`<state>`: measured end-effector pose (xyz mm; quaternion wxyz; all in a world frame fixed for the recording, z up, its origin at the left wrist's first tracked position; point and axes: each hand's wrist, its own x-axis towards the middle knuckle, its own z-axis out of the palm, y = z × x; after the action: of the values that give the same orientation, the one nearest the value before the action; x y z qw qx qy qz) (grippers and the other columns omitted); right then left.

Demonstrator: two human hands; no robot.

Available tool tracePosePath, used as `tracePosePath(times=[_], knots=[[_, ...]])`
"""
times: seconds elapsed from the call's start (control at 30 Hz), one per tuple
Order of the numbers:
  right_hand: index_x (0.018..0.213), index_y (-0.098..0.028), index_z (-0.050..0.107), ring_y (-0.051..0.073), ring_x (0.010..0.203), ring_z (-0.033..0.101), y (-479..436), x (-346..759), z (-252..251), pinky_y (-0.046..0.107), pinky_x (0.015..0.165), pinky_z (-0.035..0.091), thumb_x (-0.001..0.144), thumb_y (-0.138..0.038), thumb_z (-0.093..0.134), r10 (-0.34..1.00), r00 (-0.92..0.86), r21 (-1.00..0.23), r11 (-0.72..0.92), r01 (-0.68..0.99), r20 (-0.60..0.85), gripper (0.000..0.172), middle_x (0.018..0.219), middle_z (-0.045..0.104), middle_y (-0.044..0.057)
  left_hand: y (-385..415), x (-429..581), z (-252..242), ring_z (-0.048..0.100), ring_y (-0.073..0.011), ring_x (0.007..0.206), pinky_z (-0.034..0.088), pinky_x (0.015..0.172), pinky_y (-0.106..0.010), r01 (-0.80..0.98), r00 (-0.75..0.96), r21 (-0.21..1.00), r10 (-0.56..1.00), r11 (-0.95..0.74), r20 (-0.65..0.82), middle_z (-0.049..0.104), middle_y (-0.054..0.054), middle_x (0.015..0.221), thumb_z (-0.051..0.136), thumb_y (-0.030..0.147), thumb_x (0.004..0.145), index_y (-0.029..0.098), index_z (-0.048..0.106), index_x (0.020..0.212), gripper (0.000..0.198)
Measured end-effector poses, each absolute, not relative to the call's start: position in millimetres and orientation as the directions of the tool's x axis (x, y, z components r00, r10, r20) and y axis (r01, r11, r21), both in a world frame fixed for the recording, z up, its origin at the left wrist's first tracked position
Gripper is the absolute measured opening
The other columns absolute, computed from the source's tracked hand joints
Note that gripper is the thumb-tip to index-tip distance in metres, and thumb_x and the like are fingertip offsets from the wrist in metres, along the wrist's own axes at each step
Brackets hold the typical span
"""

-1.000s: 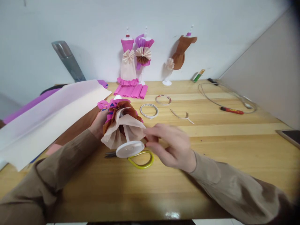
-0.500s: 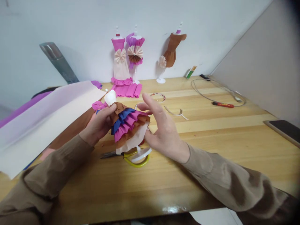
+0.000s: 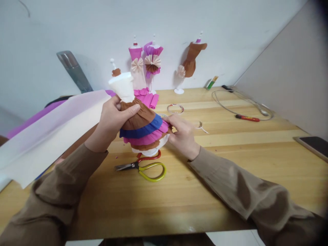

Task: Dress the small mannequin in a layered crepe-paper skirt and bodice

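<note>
A small dress-form mannequin [image 3: 121,85] with a white bodice and a brown neck band is held tilted above the table. Its tiered crepe-paper skirt [image 3: 140,118] runs brown, blue, pink, brown and white from the waist down. My left hand [image 3: 112,118] is closed around the waist, thumb across the front. At the skirt's right edge, my right hand [image 3: 180,135] pinches the ruffled tiers. Just under the skirt lie scissors [image 3: 133,165] with one red and one yellow handle, their blades pointing left. The skirt hides most of the mannequin's base.
Three dressed mannequins, among them one in brown [image 3: 192,58], stand along the wall. Paper sheets [image 3: 58,126] spread at the left beside a slanted bottle [image 3: 74,71]. At the right are a cable [image 3: 216,99], a red-handled tool [image 3: 247,118] and a phone [image 3: 314,147].
The mannequin has been turned more upright, its bodice now facing me. My right hand has gone from spread fingers beside the skirt to pinching its edge. More of the scissors shows.
</note>
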<state>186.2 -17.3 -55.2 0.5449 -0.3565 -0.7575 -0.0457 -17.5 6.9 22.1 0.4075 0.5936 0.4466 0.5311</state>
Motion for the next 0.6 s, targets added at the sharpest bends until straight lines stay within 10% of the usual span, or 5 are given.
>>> tracePosePath(times=[0.37,0.6], knots=[[0.125,-0.017,0.059,0.03,0.098,0.067,-7.9,199.1,-68.4,0.044,0.082,0.057,0.072,-0.011,0.053,0.732,-0.313,-0.336,0.591,0.733,0.605,0.054,0.109,0.071,0.014,37.9,-16.2,21.3,0.069,-0.0308,0.096,0.055,0.081,-0.04,0.322,0.164,0.826,0.887,-0.462,0.432,0.077,-0.009,0.099,0.08,0.033,0.067,0.013,0.07,0.098,0.039],[0.109,-0.021,0.069,0.027,0.1,0.069,3.3,212.2,-47.2,0.047,0.086,0.058,0.079,-0.014,0.059,0.725,-0.083,-0.577,0.608,0.545,0.684,0.032,0.108,0.074,0.01,29.3,-7.4,25.6,0.057,-0.0345,0.118,0.045,0.099,-0.038,0.133,0.208,0.891,0.891,-0.435,0.404,0.073,-0.007,0.105,0.085,0.019,0.06,0.015,0.07,0.094,0.037]])
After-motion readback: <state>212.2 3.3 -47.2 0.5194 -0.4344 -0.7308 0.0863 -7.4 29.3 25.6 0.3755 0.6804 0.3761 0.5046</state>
